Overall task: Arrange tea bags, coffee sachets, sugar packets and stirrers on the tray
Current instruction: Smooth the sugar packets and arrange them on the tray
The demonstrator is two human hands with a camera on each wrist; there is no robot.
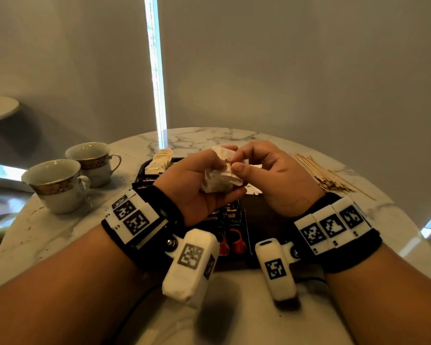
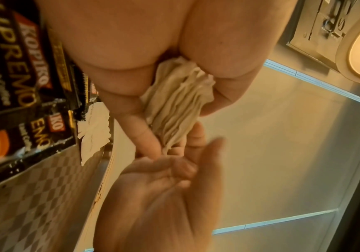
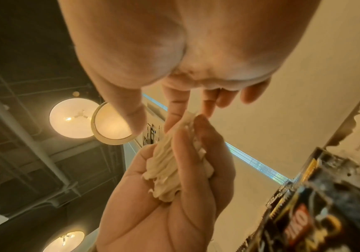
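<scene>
Head view: left hand [image 1: 197, 185] grips sugar packets [image 1: 222, 175] above tray [image 1: 271, 210]; right hand [image 1: 264, 170] pinches the stack's upper right edge.

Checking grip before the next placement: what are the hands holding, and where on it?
Left hand grips a stack of white paper packets around its middle; right hand pinches the stack's top edge.

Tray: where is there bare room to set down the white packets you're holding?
The tray shows bare dark surface on its right side, between the coffee sachets and the right hand. Its left and far side is crowded with sachets and paper packets. The marble table is bare nearer than the cups; stirrers cover the right.
</scene>
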